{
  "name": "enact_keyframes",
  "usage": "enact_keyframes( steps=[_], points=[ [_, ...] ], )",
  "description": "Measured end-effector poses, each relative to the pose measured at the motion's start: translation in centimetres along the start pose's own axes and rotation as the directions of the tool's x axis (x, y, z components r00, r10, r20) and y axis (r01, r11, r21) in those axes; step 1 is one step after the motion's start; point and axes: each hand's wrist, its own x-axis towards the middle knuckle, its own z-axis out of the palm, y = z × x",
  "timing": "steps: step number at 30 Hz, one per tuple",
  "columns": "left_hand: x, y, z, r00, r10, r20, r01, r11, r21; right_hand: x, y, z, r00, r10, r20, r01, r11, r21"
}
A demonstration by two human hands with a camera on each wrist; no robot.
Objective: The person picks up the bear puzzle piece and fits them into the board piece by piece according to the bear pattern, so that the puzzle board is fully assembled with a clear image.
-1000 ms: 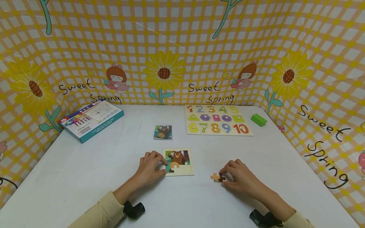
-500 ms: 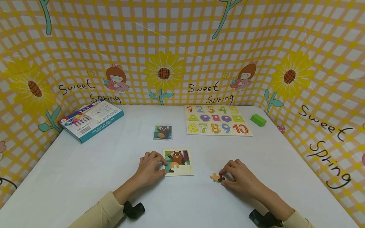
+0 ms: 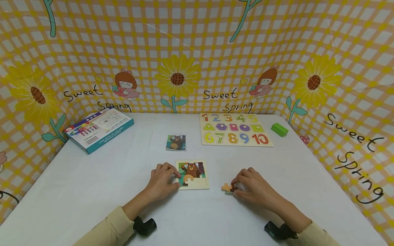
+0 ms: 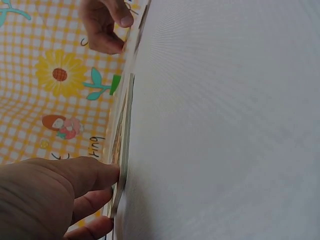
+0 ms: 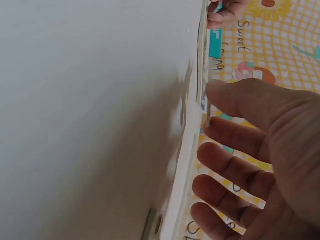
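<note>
A small square jigsaw board (image 3: 198, 184) with a bear picture lies flat on the white table. Several pieces fill its upper and left parts, while its lower right shows bare wood. The left hand (image 3: 162, 182) holds the board by its left side, with the thumb (image 4: 102, 175) against the near edge in the left wrist view. To the right of the board, the right hand (image 3: 255, 188) pinches a tan and brown jigsaw piece (image 3: 226, 187) between thumb and index finger. Its other fingers (image 5: 230, 170) are spread loosely in the right wrist view.
Behind the board lies a small square bear picture (image 3: 176, 142). A wooden number board (image 3: 237, 141) sits at the back right beside a green block (image 3: 279, 130). A flat teal box (image 3: 101, 131) is at the back left. Checked cloth (image 3: 197, 44) surrounds the table.
The right hand has shifted slightly left and away from the body, bringing the jigsaw piece closer to the board. The left hand and the board have stayed put.
</note>
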Motion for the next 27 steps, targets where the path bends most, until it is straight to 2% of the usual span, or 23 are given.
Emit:
enact_keyframes(
  steps=[6, 19, 27],
  points=[
    [0.0, 0.1, -0.1, 1.000, 0.003, -0.004, -0.003, 1.000, -0.002, 1.7, -1.2, 0.2, 1.000, -0.011, 0.021, 0.011, 1.000, 0.007],
    [-0.1, 0.0, -0.1, 1.000, 0.005, -0.003, -0.005, 1.000, -0.006, 5.6, -3.4, 1.7, 0.992, -0.123, -0.007, 0.123, 0.992, 0.014],
    [0.0, 0.0, 0.0, 1.000, 0.008, -0.008, -0.008, 1.000, -0.015, 7.0, -4.7, 2.3, 0.986, -0.164, 0.036, 0.163, 0.986, 0.034]
  ],
)
